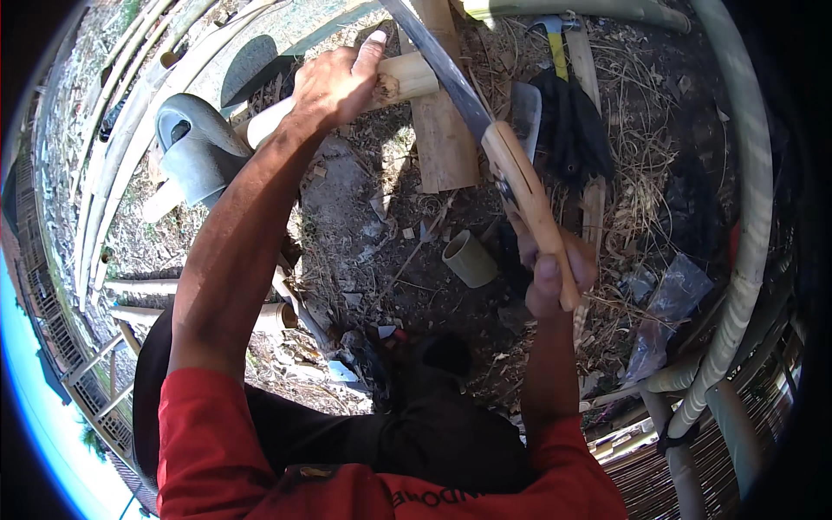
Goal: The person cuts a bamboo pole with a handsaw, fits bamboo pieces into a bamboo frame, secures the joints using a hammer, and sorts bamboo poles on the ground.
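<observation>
Head view shows me a person busy with a bamboo pole (pixel 407 78), which lies across a flat board (pixel 448 160). The left hand (pixel 336 88) is to the left of the board, wrapped over the pole with its thumb sticking up along it. The right hand (pixel 562 270) is on the near right side of the board, and it is closed tight around the wooden handle of a saw (pixel 520 178). The saw's dark blade slants past the pole's end, over the right part of the board.

I think the job is partway done. One short bamboo tube (pixel 471 260) sits on the ground on the near side of the board, so maybe that piece is cut off already. The pole seems to have work left, since it is held down with the blade right by it. I can't tell if the blade touches it, and I can't see how deep any cut goes. A hammer (pixel 555 50) lies to the far right of the board, in neither hand.
</observation>
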`<move>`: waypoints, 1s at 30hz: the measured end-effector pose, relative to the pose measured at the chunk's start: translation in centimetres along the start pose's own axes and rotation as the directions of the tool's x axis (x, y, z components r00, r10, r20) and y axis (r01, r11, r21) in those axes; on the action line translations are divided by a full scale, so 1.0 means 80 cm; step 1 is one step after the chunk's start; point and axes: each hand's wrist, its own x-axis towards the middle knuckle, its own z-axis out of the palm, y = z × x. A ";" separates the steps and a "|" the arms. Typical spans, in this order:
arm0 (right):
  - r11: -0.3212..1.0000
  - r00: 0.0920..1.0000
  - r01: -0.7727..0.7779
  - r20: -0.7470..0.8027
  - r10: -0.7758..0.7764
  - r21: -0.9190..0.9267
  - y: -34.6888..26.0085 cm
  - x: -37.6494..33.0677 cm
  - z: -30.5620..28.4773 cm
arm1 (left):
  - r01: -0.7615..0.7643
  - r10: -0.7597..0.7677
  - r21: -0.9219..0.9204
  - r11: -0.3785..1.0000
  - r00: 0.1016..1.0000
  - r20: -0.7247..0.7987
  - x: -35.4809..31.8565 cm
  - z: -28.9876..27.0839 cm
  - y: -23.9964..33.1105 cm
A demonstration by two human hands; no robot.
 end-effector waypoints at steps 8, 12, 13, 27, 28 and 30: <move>0.995 0.995 -0.096 0.009 0.095 0.035 0.039 0.050 0.037 | -0.051 0.065 0.135 0.990 0.993 -0.099 0.017 0.008 -0.013; 0.967 0.963 -0.192 -0.157 0.219 0.170 0.023 0.038 0.008 | -0.177 0.195 0.173 0.969 0.976 -0.093 0.019 0.020 -0.023; 0.942 0.926 -0.214 -0.254 0.280 0.259 0.010 0.023 0.008 | -0.186 0.206 0.194 0.963 0.974 -0.091 0.019 0.017 -0.032; 0.380 0.965 -0.034 -0.129 -0.227 -0.924 -0.136 -0.263 -0.221 | -0.272 0.117 0.537 0.798 0.945 0.306 -0.035 -0.168 -0.003; 0.304 0.981 -0.038 -0.093 -0.169 -0.952 -0.138 -0.296 -0.237 | -0.333 0.105 0.587 0.738 0.916 0.387 -0.039 -0.199 -0.006; 0.229 0.992 -0.038 -0.064 -0.108 -0.973 -0.146 -0.335 -0.239 | -0.284 -0.026 0.674 0.682 0.912 0.410 -0.054 -0.249 0.004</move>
